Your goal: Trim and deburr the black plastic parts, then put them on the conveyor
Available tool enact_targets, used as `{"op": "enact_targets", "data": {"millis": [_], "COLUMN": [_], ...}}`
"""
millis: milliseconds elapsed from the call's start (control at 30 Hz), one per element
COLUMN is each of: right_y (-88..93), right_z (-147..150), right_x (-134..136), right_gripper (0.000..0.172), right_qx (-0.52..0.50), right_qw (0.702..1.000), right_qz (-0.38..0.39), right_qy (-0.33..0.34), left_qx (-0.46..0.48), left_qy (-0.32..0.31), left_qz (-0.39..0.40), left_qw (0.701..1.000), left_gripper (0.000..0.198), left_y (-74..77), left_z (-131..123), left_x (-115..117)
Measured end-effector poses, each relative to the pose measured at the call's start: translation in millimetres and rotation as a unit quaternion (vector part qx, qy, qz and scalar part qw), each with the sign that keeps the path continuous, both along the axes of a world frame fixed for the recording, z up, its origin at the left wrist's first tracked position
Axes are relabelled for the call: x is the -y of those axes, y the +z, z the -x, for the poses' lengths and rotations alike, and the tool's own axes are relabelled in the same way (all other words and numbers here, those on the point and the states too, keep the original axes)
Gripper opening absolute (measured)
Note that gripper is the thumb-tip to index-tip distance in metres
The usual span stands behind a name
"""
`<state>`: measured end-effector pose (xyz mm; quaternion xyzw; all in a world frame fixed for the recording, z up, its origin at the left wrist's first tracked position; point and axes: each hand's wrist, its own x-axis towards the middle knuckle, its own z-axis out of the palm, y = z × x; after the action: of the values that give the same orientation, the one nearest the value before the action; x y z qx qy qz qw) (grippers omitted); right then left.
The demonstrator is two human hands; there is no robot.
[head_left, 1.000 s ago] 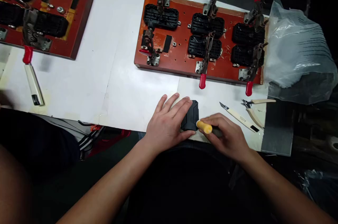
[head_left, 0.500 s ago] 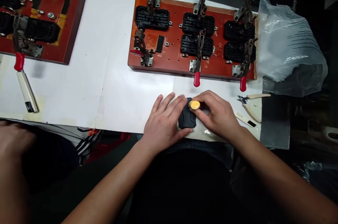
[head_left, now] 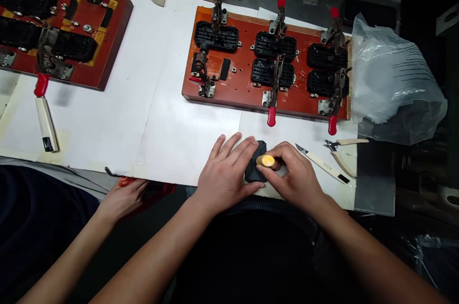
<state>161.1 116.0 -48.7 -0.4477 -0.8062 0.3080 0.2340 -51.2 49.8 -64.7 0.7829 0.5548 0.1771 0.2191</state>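
Note:
A small black plastic cover (head_left: 254, 166) lies on the white-covered bench in front of me. My left hand (head_left: 227, 170) holds it down from the left, with the fingers stretched over its upper side and the thumb at its lower edge. On the cover's right side, my right hand (head_left: 292, 170) pinches a short tan stick with a round yellow end (head_left: 267, 160) between thumb and fingers. The yellow end points up toward me; the stick's lower end is hidden. Just right of that hand lie a craft knife (head_left: 322, 164) and cream-handled nippers (head_left: 340, 151).
Behind my hands stands a red fixture board (head_left: 247, 93) with black covers under red-handled toggle clamps. Another such board (head_left: 114, 41) is at left, near a white-handled cutter (head_left: 46, 124). A plastic bag (head_left: 394, 84) sits right. A co-worker's hand (head_left: 124, 199) is at the bench edge.
The yellow-ended stick and my right hand have shifted slightly down along the cover. The co-worker's hand has moved right to the bench edge. The whole view has shifted a little.

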Motion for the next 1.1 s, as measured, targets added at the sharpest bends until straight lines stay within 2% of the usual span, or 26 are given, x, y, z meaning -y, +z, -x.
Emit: {"op": "enact_targets", "data": {"millis": [167,300,367,467,533,600,700,767,833,867,933,1000,1033,1100], "right_y": [-0.5,-3.6,-1.2,14.2,30.3,45.8,59.5,63.1,67.3,71.0,82.1,93.4,96.1,88.6], "right_z": [3.3,1.6,-3.9,-14.4,-18.9,-19.4,-12.5,-5.8,-2.1,-2.7,-11.0,-29.0,-41.3,-70.9], "right_x": [-5.7,-4.3,-10.9,-38.9,-66.6,-97.4,-142.0,-164.5,-174.3,-172.6,-153.8,-113.9,-86.6,-20.3], "right_gripper": [0.018,0.015,0.013,0.018,0.028,0.038,0.051,0.053,0.05,0.048,0.041,0.03,0.026,0.034], "right_qx": [-0.004,-0.001,0.013,-0.007,-0.025,0.01,0.155,0.255,0.299,0.289,0.204,0.071,0.005,-0.073], "right_qw": [0.998,1.0,0.997,0.98,0.969,0.965,0.959,0.946,0.94,0.945,0.963,0.981,0.986,0.981], "right_qz": [-0.016,0.005,-0.026,-0.098,-0.134,-0.143,-0.093,-0.051,-0.035,-0.04,-0.056,-0.029,0.017,0.167], "right_qy": [-0.068,-0.031,-0.066,-0.174,-0.209,-0.218,-0.218,-0.195,-0.159,-0.151,-0.164,-0.176,-0.163,-0.066], "left_qx": [-0.005,-0.005,-0.007,-0.011,-0.016,-0.023,-0.035,-0.042,-0.049,-0.051,-0.054,-0.053,-0.053,-0.052], "left_qy": [0.01,0.005,0.006,0.007,0.006,0.007,0.008,0.008,0.009,0.009,0.009,0.008,0.008,0.009], "left_qz": [-0.005,-0.009,-0.009,-0.009,-0.014,-0.02,-0.028,-0.033,-0.036,-0.038,-0.039,-0.036,-0.033,-0.029], "left_qw": [1.0,1.0,1.0,1.0,1.0,1.0,0.999,0.999,0.998,0.998,0.998,0.998,0.998,0.998], "left_gripper": [0.09,0.089,0.09,0.088,0.088,0.089,0.088,0.086,0.085,0.086,0.087,0.088,0.088,0.089], "left_y": [-0.1,-0.9,-1.4,-1.4,-1.1,-1.0,-2.4,-3.7,-4.7,-5.1,-5.7,-6.3,-6.5,-6.5], "left_z": [0.5,0.7,0.6,0.4,0.4,0.4,0.9,1.4,1.8,2.0,2.2,2.4,2.6,3.2], "left_x": [0.5,1.0,0.7,0.7,1.6,2.8,3.0,2.1,1.4,1.3,1.7,2.3,2.6,2.7]}}
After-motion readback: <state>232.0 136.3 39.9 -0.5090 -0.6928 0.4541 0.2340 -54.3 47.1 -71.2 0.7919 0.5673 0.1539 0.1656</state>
